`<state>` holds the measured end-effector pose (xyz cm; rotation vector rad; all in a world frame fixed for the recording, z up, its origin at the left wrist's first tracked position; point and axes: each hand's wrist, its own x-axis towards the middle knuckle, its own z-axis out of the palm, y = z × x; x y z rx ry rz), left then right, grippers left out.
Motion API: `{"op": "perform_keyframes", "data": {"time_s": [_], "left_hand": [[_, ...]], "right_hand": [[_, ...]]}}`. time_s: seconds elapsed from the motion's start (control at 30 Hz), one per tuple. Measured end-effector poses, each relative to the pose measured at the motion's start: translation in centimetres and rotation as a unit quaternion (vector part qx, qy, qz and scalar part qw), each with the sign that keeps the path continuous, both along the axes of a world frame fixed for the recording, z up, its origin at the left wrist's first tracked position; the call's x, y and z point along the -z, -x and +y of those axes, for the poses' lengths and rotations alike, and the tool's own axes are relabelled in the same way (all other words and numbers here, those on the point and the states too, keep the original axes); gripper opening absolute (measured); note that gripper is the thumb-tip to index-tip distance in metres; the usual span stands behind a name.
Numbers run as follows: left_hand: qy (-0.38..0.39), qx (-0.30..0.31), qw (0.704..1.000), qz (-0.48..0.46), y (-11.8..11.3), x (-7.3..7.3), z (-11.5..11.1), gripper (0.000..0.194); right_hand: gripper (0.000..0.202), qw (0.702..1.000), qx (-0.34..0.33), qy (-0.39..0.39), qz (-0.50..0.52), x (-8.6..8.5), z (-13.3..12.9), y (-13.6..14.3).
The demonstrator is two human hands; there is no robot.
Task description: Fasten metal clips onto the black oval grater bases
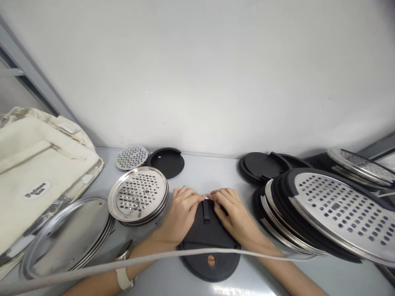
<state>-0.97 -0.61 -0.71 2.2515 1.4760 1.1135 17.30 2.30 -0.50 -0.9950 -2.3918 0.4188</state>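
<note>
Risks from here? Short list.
1. The small metal piece at the top of the black strap is tiny; it might slip from the left grip or right grip.
2. The white cable crosses in front of both forearms in this view; it might snag, though actual clearance is unclear.
3. The tilted disc stack lies beside the right arm; a bump might make it slide.

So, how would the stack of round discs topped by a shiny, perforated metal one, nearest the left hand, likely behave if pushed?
The stack would probably slide apart, as separate rims show with no visible fastening. The top disc looks stiff: its outline is evenly round. Its smooth, reflective border might feel slippery.
</note>
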Motion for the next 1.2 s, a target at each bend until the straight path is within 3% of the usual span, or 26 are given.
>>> {"op": "perform_keyframes", "data": {"time_s": [0.6,1.2], "left_hand": [[0.025,-0.001,1.0,-0.002,0.0,-0.56,-0.27,0.024],[0.025,0.003,1.0,0.003,0.07,-0.55,-0.28,0.019]], "right_hand": [[0.012,0.999,-0.002,0.029,0.027,0.15,0.0,0.08],[0.01,0.999,0.01,0.022,0.037,0.4,0.0,-0.02]]}}
